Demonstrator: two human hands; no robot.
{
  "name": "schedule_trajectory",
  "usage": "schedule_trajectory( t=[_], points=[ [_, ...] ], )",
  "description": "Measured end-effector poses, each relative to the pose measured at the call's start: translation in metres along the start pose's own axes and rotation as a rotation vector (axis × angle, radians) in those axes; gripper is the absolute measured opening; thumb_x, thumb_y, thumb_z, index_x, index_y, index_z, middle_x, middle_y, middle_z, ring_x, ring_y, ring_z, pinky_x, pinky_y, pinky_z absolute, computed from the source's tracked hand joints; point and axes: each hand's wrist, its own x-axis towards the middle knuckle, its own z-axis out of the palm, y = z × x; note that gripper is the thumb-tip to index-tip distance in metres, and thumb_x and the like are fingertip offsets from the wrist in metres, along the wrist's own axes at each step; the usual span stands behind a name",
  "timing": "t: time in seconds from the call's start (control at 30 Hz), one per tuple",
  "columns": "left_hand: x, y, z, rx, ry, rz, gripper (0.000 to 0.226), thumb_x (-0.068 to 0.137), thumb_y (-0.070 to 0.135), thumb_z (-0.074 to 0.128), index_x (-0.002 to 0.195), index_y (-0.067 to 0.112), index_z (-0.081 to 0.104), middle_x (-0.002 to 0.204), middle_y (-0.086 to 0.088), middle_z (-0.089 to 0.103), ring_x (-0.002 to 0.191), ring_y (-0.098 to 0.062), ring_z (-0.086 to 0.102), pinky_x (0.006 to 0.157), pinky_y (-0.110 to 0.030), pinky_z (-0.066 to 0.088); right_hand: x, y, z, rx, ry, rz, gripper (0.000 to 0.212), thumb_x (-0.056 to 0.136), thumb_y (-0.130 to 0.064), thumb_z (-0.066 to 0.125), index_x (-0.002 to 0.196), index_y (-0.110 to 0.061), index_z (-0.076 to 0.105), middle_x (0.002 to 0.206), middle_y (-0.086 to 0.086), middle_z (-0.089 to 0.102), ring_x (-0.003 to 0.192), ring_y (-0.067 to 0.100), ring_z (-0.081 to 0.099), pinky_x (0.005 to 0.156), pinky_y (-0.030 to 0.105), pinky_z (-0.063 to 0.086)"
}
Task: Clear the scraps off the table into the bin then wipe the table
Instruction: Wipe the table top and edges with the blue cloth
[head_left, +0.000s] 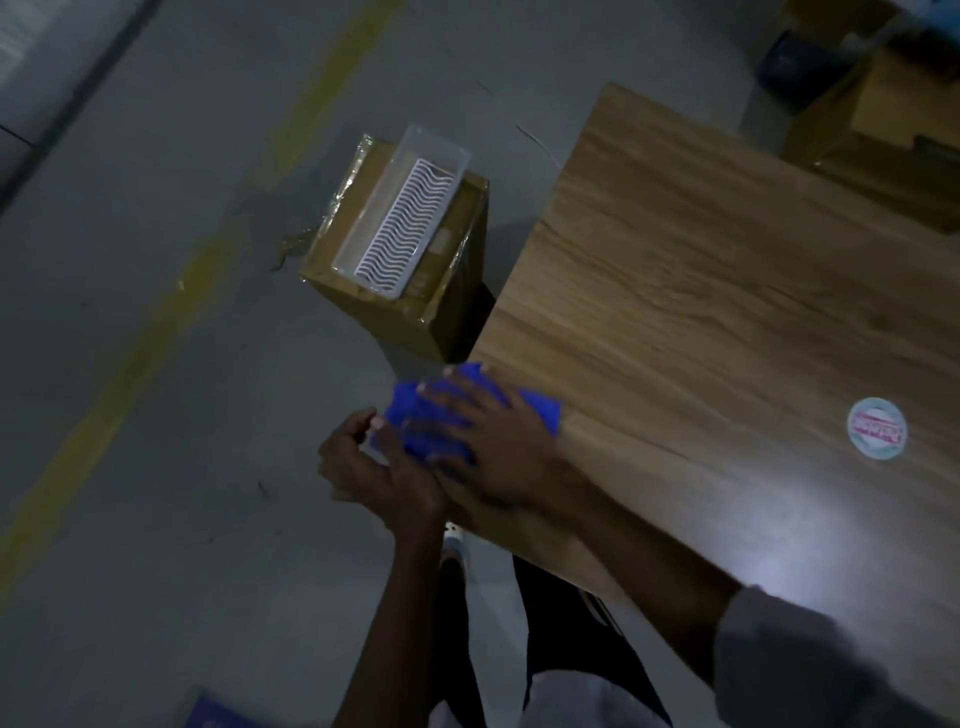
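Right hand (485, 441) flat on cloth (441, 415) at table (727, 312) edge, 7 o'clock corner. Left hand (374, 467) cupped open just beside, holding nothing. Bin (400, 218) lies at 11 o'clock from cloth; left hand nearer.

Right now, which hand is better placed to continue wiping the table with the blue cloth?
The right hand. It lies flat on the blue cloth at the table edge. The left hand is cupped beside the edge, off the tabletop, touching only the cloth's overhanging part.
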Motion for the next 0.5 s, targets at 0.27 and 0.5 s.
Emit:
schedule_trajectory(
  t=[0.27, 0.5],
  points=[
    [-0.032, 0.026, 0.008, -0.046, -0.158, 0.108, 0.015, 0.098, 0.012, 0.053, 0.102, 0.003, 0.064, 0.098, -0.008, 0.062, 0.095, -0.027, 0.055, 0.090, -0.043, 0.041, 0.060, 0.141, -0.109, 0.246, 0.561, 0.632, 0.045, 0.100, -0.014, 0.053, 0.145, -0.022, 0.056, 0.149, 0.010, 0.054, 0.140, 0.037, 0.044, 0.113, 0.055, 0.040],
    [-0.026, 0.024, 0.025, -0.020, -0.086, 0.033, 0.018, 0.099, 0.022, 0.055, 0.101, 0.005, 0.061, 0.103, -0.014, 0.059, 0.100, -0.031, 0.051, 0.095, -0.030, 0.037, -0.014, 0.003, -0.026, 0.200, 0.078, -0.146, 0.048, 0.102, -0.032, 0.054, 0.149, -0.024, 0.050, 0.161, 0.001, 0.040, 0.156, 0.025, 0.018, 0.126, 0.054, 0.015]
  ],
)
